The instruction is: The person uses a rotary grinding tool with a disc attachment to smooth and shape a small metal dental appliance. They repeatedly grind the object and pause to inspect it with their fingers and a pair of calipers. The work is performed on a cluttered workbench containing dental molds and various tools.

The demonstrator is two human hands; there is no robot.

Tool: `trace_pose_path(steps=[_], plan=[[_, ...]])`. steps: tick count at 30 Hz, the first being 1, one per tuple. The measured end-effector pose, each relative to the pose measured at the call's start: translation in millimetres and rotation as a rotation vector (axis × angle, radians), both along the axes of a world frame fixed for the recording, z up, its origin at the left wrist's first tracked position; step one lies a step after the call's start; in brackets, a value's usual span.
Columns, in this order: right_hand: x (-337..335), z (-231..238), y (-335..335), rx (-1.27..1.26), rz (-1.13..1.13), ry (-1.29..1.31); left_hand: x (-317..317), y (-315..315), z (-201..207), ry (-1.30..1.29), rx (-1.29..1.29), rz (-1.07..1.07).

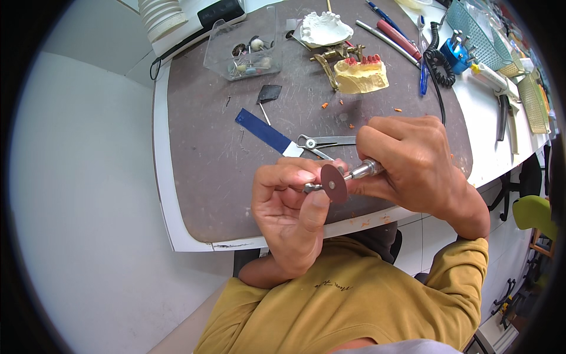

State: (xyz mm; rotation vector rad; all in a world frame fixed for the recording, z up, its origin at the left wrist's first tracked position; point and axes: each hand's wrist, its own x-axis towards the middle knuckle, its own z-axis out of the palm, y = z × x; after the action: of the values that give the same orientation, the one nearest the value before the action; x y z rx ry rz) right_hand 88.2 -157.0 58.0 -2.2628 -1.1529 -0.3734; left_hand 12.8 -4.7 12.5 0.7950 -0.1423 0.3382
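Between the thumb and fingers of my left hand is a small shiny metal dental piece. My right hand is closed round a silver rotary handpiece. A reddish-brown cutting disc is mounted on its tip, right beside the metal piece; I cannot tell whether they touch. Both hands are over the near edge of the bench. Just beyond them lies a metal caliper, partly hidden by my right hand. A blue strip with a white end lies to its left.
A brown mat covers the bench. Farther back are a clear box of polishing burs, a white plaster cast and a yellow cast with red teeth on a brass articulator. Pens, a coiled black cord and baskets lie right.
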Motion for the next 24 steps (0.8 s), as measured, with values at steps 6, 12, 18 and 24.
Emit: trace_pose_path(steps=[6,12,18,24], plan=[[-0.5,-0.5,-1.4,-0.010,-0.043,0.020,-2.2,7.5,-7.2,0.020,0.181,-0.003],[-0.7,-1.0,-1.4,-0.016,-0.029,0.039,0.9,3.3,-3.5,-0.005,0.052,-0.010],[-0.8,-0.3,-1.6,-0.027,-0.023,0.040,1.3,2.6,-3.3,-0.016,0.001,-0.009],[-0.3,-1.1,-1.6,-0.008,-0.009,0.029,2.2,1.4,-3.1,-0.035,0.003,-0.011]])
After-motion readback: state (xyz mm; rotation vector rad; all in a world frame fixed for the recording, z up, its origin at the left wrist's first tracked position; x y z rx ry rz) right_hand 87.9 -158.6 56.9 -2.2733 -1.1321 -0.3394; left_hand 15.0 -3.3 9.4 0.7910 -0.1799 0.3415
